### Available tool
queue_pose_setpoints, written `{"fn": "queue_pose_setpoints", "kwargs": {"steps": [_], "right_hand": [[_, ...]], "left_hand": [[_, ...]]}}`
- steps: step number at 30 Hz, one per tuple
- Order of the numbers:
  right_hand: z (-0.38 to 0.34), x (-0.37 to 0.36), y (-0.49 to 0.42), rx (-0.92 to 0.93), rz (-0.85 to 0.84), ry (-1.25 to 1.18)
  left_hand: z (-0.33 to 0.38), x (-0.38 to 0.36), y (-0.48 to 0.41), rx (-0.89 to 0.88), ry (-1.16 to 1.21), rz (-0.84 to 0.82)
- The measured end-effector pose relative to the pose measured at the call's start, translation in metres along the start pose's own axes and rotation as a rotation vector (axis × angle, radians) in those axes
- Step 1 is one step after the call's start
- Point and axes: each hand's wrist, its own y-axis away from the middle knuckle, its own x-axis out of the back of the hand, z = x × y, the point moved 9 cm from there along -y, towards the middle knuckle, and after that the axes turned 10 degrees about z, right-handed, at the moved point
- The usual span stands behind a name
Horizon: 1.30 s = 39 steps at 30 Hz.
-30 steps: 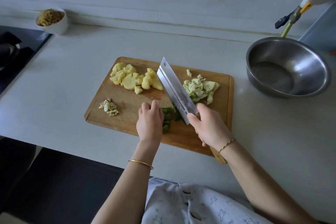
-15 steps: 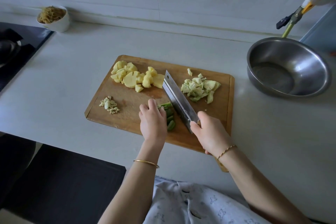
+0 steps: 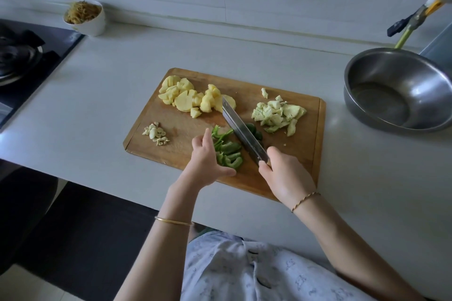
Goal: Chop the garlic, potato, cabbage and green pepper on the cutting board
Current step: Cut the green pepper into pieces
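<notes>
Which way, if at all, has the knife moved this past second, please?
Yes. The knife drew back, its tip going from the far edge of the cutting board to beside the potato pieces.

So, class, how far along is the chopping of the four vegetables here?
Done: garlic, potato and cabbage lie in chopped piles on the board. In hand: the pepper is in strips; the right hand grips the knife, blade down among them, and the left hand rests open beside them. Left: probably only finishing the pepper.

Right hand (image 3: 283, 175) around cleaver (image 3: 241, 128) handle, blade among green pepper strips (image 3: 228, 151) beside left hand (image 3: 206, 161).
</notes>
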Motion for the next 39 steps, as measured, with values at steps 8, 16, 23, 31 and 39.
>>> {"fn": "queue_pose_setpoints", "kwargs": {"steps": [8, 16, 23, 31, 39], "right_hand": [[-0.004, 0.005, -0.004, 0.051, 0.001, 0.003], [0.004, 0.005, -0.008, 0.026, -0.020, -0.023], [0.004, 0.017, -0.006, -0.009, 0.007, -0.103], [0.003, 0.023, -0.007, -0.008, -0.003, -0.116], [0.002, 0.026, -0.009, 0.003, 0.018, -0.147]], "left_hand": [[0.008, -0.005, 0.003, -0.104, 0.033, 0.089], [0.008, 0.001, 0.001, -0.160, 0.028, 0.152], [0.011, 0.029, -0.023, -0.094, -0.031, 0.376], [0.025, 0.028, -0.040, -0.082, -0.091, 0.405], [0.040, 0.047, -0.037, -0.274, -0.369, 0.501]]}}
